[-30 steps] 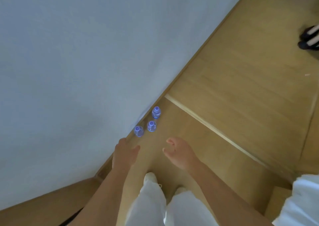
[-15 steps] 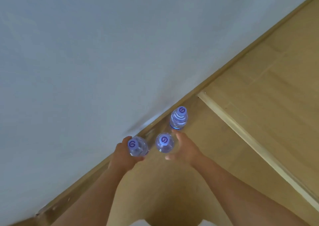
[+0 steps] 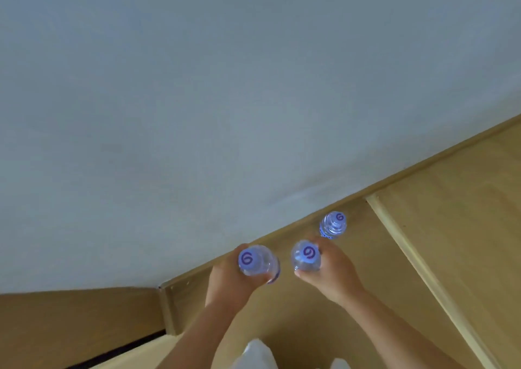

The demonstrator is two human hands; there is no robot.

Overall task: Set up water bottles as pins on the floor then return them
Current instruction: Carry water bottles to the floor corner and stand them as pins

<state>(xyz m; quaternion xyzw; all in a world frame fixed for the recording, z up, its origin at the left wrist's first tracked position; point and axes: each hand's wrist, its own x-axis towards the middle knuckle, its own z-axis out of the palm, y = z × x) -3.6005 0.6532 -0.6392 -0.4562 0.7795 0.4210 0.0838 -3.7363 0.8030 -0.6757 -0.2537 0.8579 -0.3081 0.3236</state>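
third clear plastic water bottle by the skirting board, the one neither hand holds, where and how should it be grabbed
Probably round the body just below the shoulder of the free clear plastic water bottle, coming from the open floor side. It stands upright, and the wooden skirting board close behind blocks that side. The right hand is nearest but grips another bottle; the left hand holds one too.

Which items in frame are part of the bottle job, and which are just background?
Part of the job:
- left bottle, gripped by the left hand
- middle bottle, gripped by the right hand
- far bottle, standing free by the wall
- wooden floor

Background:
- wall
- baseboard
- floor threshold strip
- white trouser leg
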